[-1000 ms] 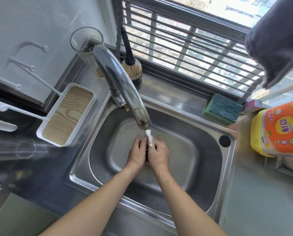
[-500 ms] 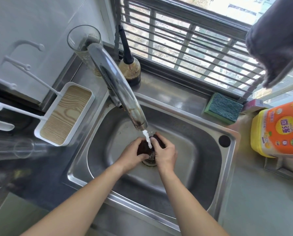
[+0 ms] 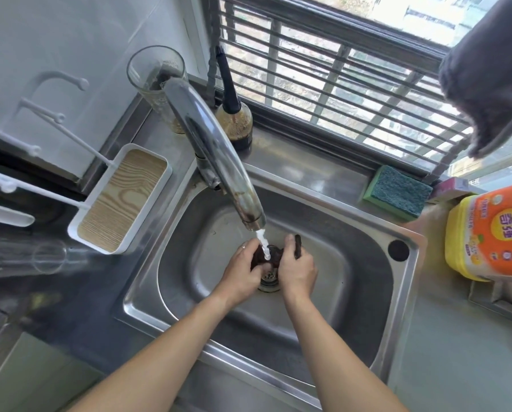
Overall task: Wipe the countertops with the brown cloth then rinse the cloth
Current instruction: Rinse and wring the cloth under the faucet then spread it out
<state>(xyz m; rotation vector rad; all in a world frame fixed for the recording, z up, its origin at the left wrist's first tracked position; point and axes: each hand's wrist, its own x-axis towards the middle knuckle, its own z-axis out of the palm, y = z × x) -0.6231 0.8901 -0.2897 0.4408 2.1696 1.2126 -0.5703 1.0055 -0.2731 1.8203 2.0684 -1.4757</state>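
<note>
Over the steel sink [image 3: 332, 379], the left hand [image 3: 243, 270] and right hand [image 3: 297, 269] each clench an end of the brown cloth [image 3: 274, 257] above the drain [image 3: 269, 278], water from the faucet [image 3: 216, 156] striking it, a green sponge [image 3: 397, 191] on the ledge beyond.

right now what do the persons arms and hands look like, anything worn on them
Both forearms are bare right up to the bottom edge of the picture: no sleeves, gloves, watch or bracelets show. The left hand has a thin, light-coloured ring on one finger. The right hand shows no ring or other jewellery on the side that faces the camera.
</note>
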